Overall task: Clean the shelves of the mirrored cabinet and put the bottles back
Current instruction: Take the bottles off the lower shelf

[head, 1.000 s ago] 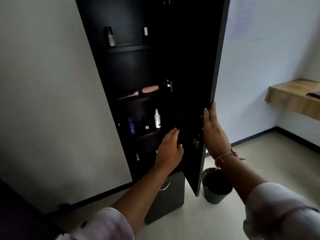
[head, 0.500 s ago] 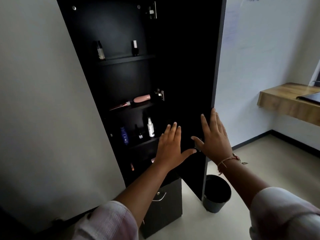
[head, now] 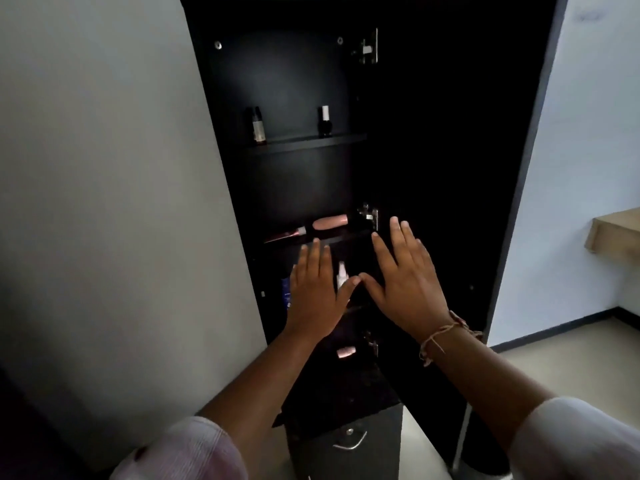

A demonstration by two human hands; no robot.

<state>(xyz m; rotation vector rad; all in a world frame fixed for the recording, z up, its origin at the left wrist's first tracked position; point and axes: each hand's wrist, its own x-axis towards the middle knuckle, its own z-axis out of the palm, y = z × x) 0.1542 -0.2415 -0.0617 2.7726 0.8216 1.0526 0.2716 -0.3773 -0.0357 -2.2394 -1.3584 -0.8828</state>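
Head view — spray bottle (head: 341, 277) just beyond left hand (head: 313, 294), right hand (head: 407, 284) alongside

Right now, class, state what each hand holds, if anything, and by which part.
Nothing is held. The left hand and right hand are both open, fingers spread, before the cabinet.

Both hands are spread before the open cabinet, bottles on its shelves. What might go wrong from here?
The white spray bottle stands upright just behind the left hand and right hand; a careless reach could topple it. The brush lies at its shelf's front edge and might roll off if nudged. The cabinet interior is dark, so dirt may be missed.
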